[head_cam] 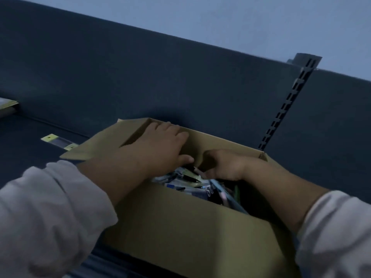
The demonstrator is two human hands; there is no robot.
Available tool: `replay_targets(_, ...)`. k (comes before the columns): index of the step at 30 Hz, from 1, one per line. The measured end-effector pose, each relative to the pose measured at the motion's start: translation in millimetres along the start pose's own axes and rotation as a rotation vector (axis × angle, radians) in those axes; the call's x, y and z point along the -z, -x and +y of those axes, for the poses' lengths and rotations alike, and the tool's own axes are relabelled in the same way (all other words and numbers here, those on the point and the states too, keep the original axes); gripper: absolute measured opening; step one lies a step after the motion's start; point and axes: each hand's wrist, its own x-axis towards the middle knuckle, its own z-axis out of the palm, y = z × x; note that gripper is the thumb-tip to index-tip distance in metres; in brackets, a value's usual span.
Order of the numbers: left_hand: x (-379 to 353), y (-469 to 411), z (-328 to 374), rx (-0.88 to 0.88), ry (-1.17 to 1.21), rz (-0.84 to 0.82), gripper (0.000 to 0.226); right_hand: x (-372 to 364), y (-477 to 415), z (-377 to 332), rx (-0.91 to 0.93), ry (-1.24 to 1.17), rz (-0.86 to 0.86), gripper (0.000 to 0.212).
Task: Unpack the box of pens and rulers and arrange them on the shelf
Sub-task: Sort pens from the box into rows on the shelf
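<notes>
Box (180, 217), open on shelf (24, 143): left hand (160, 141) is resting spread on far wall, likely steadying; right hand (224, 165) is reaching among pens (190, 182), grasp not discernible.

There was one cardboard box (180, 217), one left hand (160, 143), one right hand (224, 165), one slotted rail (285, 109), and pens (190, 177) too jumbled to count.

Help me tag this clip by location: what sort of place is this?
Probably a shop or stockroom aisle. A slotted metal upright runs up a dark back panel, as on retail shelving, and an open cardboard box full of pens sits on the shelf.
</notes>
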Motion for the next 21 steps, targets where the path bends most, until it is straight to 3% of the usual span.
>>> replay_targets(3, -11.2, -18.7, 5.6, -0.054, 0.057, -0.004, 0.072, -14.0, -9.4, 12.0, -0.055, -0.038, -0.099, 0.054)
replay_targets(8, -32.5, -23.3, 7.3, -0.068, 0.085, -0.095, 0.071, -26.6, -15.4, 21.4, -0.253, 0.164, -0.307, 0.082)
replay_targets(11, -32.6, -19.8, 9.1, -0.062, 0.111, -0.122, 0.079, -38.4, -17.2, 17.7, -0.301, 0.256, -0.349, 0.094)
replay_targets(13, -30.6, -18.2, 10.8, -0.078, 0.145, -0.155, 0.073, -44.2, -18.3, 15.4, -0.321, 0.29, -0.328, 0.102)
replay_targets(21, -30.4, -17.3, 8.7, -0.025, 0.316, -0.309, 0.039, -45.5, -20.3, 18.5, -0.306, 0.143, -0.346, 0.062)
